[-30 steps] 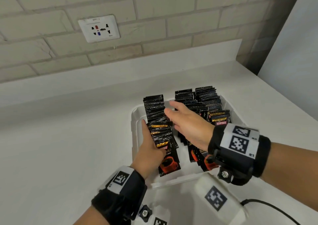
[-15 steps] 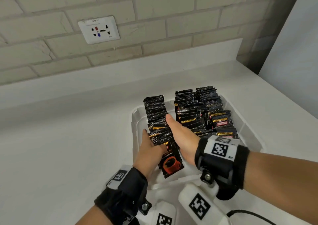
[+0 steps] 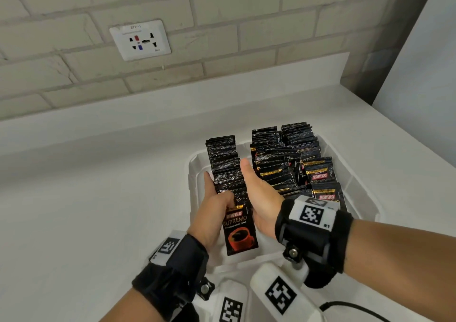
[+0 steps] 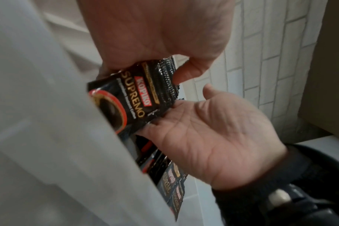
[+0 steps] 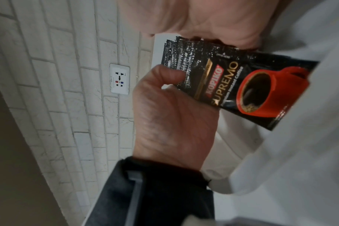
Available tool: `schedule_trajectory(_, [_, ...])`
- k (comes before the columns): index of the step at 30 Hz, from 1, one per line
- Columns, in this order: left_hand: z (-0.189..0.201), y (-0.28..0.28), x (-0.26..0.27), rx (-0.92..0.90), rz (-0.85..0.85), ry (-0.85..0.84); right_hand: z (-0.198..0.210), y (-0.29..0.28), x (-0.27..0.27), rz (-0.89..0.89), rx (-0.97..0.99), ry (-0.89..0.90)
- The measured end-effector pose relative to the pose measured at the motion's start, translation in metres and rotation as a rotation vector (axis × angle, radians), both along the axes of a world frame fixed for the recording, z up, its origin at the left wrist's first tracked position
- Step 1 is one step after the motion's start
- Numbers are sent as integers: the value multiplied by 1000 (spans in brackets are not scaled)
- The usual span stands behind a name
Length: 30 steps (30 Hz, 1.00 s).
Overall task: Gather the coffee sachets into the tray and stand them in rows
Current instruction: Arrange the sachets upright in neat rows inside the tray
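A white tray (image 3: 365, 198) on the counter holds three rows of black coffee sachets. My left hand (image 3: 214, 208) grips the near end of the left row (image 3: 225, 164) from its left side, thumb curled over the front sachet (image 3: 238, 230), which shows a red cup. My right hand (image 3: 261, 193) lies flat against that row's right side, fingers straight. The left wrist view shows my left hand (image 4: 155, 30) pinching the sachet (image 4: 133, 97) above the flat right palm (image 4: 213, 137). The middle row (image 3: 271, 164) and right row (image 3: 301, 144) lean unevenly.
Two sachets (image 3: 320, 176) at the right row's near end tilt back, faces up. A wall socket (image 3: 140, 40) sits on the brick wall behind the white counter (image 3: 98, 198). A grey panel (image 3: 419, 75) closes the right side. A black cable (image 3: 357, 307) trails near my right wrist.
My right hand came off the middle rows and moved left against the left row. My left thumb closed over the front sachet, and the row now sits squeezed between both hands.
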<state>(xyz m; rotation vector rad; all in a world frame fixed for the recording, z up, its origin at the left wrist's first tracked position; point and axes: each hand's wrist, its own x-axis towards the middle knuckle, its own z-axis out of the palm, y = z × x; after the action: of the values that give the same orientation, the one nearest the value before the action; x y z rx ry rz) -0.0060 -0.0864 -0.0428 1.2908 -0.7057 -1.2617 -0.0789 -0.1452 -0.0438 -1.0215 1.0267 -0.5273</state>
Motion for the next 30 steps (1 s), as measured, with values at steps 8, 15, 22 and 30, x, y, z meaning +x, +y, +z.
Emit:
schedule_trajectory(8, [9, -10, 8, 47, 58, 17, -8, -12, 11, 35, -107, 93])
schedule_trajectory(15, [11, -21, 15, 26, -23, 97, -10, -20, 15, 15, -48, 64])
schedule_trajectory(22, [17, -31, 25, 27, 53, -27, 29, -19, 18, 39, -68, 78])
schedule_trajectory(30, [30, -43, 34, 104, -32, -35, 45, -40, 18, 59, -106, 208])
